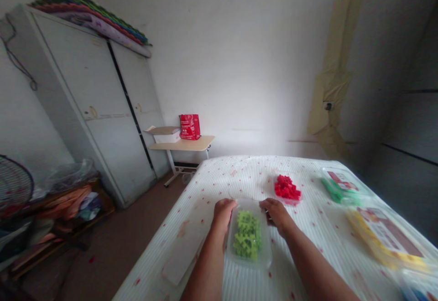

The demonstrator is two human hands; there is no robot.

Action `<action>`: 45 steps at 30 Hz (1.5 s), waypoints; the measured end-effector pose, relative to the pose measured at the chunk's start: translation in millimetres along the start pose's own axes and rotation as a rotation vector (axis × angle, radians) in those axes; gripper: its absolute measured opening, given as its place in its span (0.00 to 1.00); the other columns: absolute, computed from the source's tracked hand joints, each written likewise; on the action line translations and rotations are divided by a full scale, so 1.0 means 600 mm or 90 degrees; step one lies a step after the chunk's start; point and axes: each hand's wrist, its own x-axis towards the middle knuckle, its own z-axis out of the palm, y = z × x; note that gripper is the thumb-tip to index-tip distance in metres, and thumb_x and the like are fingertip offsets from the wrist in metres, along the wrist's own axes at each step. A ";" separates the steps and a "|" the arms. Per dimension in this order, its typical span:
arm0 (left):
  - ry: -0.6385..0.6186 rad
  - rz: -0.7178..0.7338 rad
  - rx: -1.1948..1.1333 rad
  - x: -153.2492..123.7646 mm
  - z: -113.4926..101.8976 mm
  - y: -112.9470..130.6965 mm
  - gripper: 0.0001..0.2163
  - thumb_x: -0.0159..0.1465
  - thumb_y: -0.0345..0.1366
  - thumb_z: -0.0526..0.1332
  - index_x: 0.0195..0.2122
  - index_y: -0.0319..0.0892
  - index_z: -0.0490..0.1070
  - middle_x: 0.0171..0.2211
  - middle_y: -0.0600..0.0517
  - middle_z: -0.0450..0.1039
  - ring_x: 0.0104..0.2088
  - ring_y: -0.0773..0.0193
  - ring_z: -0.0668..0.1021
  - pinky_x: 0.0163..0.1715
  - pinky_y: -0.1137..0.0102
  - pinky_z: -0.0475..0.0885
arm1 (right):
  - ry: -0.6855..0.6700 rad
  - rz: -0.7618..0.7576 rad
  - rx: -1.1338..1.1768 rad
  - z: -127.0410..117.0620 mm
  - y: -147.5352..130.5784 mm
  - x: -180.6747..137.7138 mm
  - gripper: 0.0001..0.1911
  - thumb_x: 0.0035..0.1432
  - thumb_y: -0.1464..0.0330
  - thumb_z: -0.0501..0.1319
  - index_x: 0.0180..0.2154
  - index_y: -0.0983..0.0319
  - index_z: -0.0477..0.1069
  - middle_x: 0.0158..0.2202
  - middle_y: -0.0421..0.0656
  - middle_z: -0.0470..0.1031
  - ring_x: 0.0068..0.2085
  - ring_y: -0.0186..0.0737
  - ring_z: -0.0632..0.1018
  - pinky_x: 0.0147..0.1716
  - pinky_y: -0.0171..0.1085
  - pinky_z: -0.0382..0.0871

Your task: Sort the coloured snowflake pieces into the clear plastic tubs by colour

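Note:
A clear plastic container (268,261) lies in front of me on the bed-like padded surface, and light green interlocking pieces (247,237) show inside it. My left hand (224,210) grips its far left edge, fingers curled along the side. At the far right edge, my right hand (276,213) is closed on the same container, its fingers partly hidden. Just beyond the right hand stands another clear box (297,199) with red pieces (286,188). Whether a lid covers the green pieces is hard to make out.
To the right lie a labelled box with green contents (342,186), a labelled yellow box (386,237) and a partly cut-off blue one (419,285). A pale flat strip (183,257) lies left of my forearm. Behind are a small table (186,144), red bag (189,127) and cabinet (92,105).

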 end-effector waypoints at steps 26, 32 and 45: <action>0.111 0.007 -0.046 -0.009 0.003 -0.011 0.09 0.43 0.38 0.61 0.13 0.40 0.63 0.11 0.61 0.56 0.15 0.74 0.59 0.17 0.75 0.53 | -0.043 0.048 0.092 0.006 -0.002 -0.030 0.15 0.43 0.57 0.61 0.26 0.60 0.62 0.20 0.33 0.64 0.20 0.28 0.66 0.21 0.30 0.61; 0.091 0.013 -0.058 -0.027 -0.005 -0.007 0.12 0.45 0.42 0.63 0.15 0.41 0.64 0.11 0.61 0.57 0.16 0.71 0.63 0.18 0.75 0.56 | -0.058 0.066 0.027 -0.005 0.001 -0.079 0.13 0.46 0.59 0.61 0.24 0.61 0.61 0.15 0.32 0.61 0.18 0.28 0.64 0.17 0.29 0.56; 0.056 0.028 -0.050 -0.081 -0.026 -0.022 0.10 0.42 0.39 0.61 0.23 0.38 0.73 0.21 0.53 0.72 0.25 0.63 0.74 0.28 0.70 0.66 | -0.098 0.115 0.063 -0.006 0.023 -0.110 0.12 0.45 0.59 0.58 0.24 0.60 0.60 0.15 0.32 0.60 0.16 0.28 0.63 0.16 0.29 0.56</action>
